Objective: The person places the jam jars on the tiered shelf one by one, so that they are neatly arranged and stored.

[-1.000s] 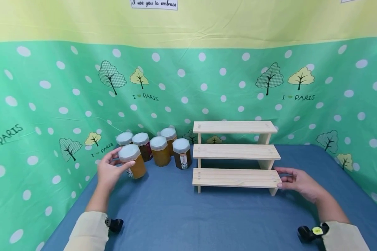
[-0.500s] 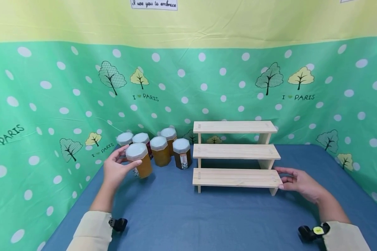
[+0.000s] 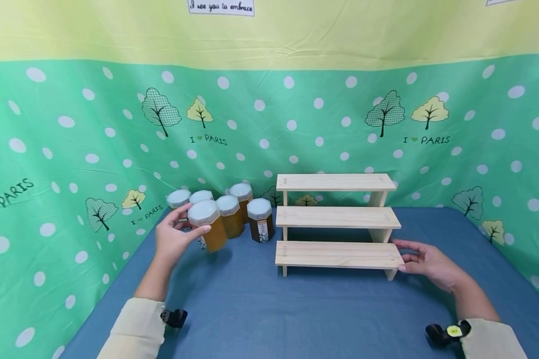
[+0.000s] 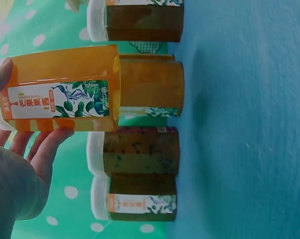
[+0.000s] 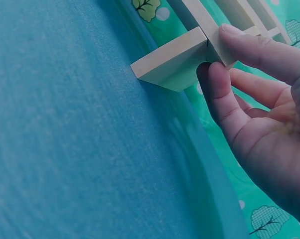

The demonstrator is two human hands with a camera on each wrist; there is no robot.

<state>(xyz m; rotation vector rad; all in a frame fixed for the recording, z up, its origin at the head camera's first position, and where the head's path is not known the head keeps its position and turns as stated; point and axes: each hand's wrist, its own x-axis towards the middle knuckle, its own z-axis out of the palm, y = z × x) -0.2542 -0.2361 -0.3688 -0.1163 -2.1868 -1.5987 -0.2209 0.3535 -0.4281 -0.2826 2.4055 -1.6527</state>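
My left hand (image 3: 172, 242) grips a white-lidded jar of orange jam (image 3: 215, 235) near its lid, thumb on one side and fingers on the other. Its shadow falls on the cloth below, and the left wrist view shows its bottom apart from the table. A white label with green leaves (image 4: 55, 99) faces that camera. At the right, my right hand (image 3: 433, 264) pinches the end of the lowest board of a three-step wooden stand (image 3: 337, 254). In the right wrist view the thumb lies on top of the board (image 5: 202, 22), with a fingertip under it.
Behind the held jar stand several more white-lidded jars, among them a dark brown jar (image 3: 260, 227) and an amber jar (image 3: 231, 222). Blue cloth (image 3: 287, 314) covers the table. A green dotted curtain (image 3: 292, 109) hangs along the back and sides.
My left hand has carried the orange jar rightward and slightly up, so it now overlaps the amber jar in the head view. The right hand and the stand have stayed in place.
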